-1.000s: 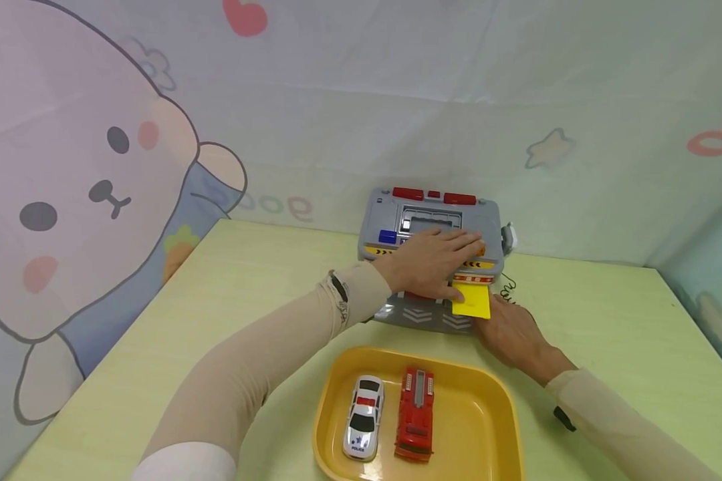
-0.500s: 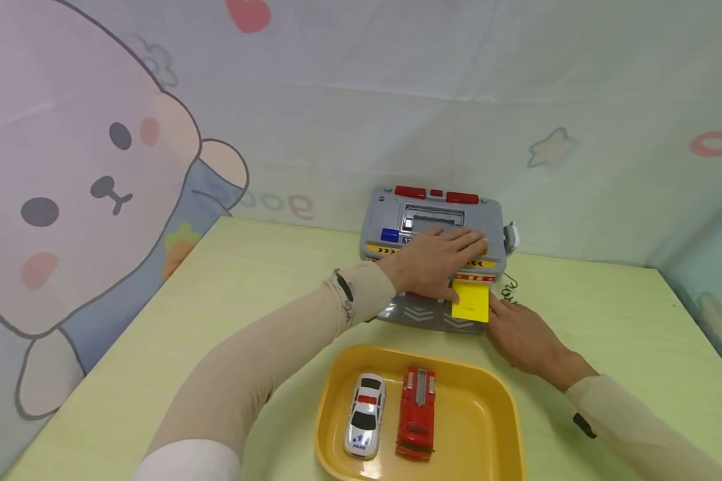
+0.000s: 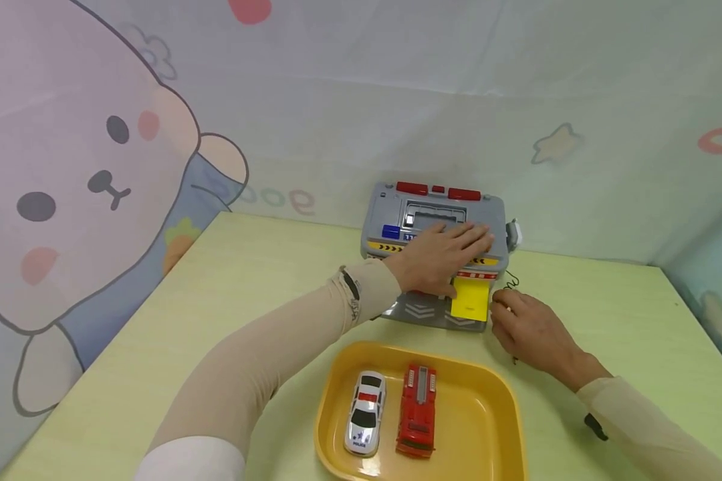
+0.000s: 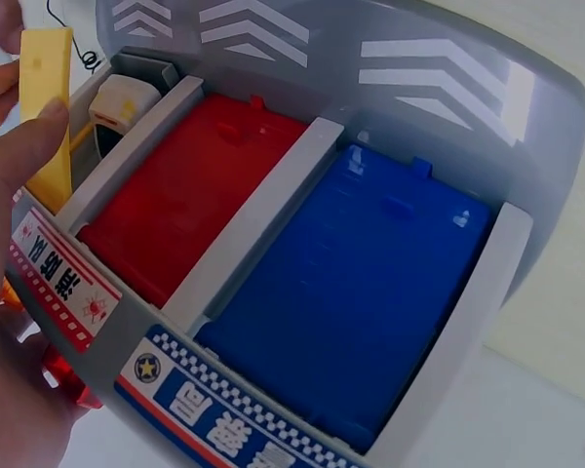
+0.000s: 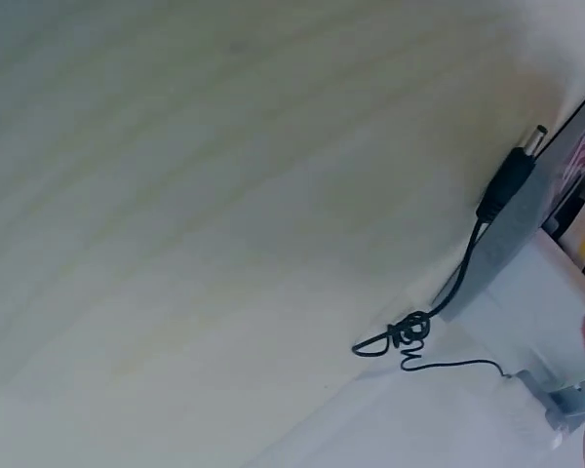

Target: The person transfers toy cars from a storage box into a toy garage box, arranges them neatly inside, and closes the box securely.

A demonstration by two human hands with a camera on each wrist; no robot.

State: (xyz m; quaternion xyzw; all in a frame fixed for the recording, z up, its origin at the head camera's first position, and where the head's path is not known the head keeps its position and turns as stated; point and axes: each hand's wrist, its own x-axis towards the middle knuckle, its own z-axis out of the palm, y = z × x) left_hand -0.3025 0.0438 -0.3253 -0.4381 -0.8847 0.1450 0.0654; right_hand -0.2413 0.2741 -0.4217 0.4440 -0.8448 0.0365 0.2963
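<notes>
One left hand, fingers straight and apart, rests on a toy fire-and-police garage, thumb against its raised yellow door; a white toy vehicle sits in that bay. Right hand curls alongside, its grip's contents hidden. Seemingly the step is holding the door up; next calls for careful reaching inside

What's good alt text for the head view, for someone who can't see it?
A person's left grip rests on a gray toy, thumb against a yellow flap, with the right grip near the toy's right side. In front, a yellow tray holds a white police car and red truck.
</notes>
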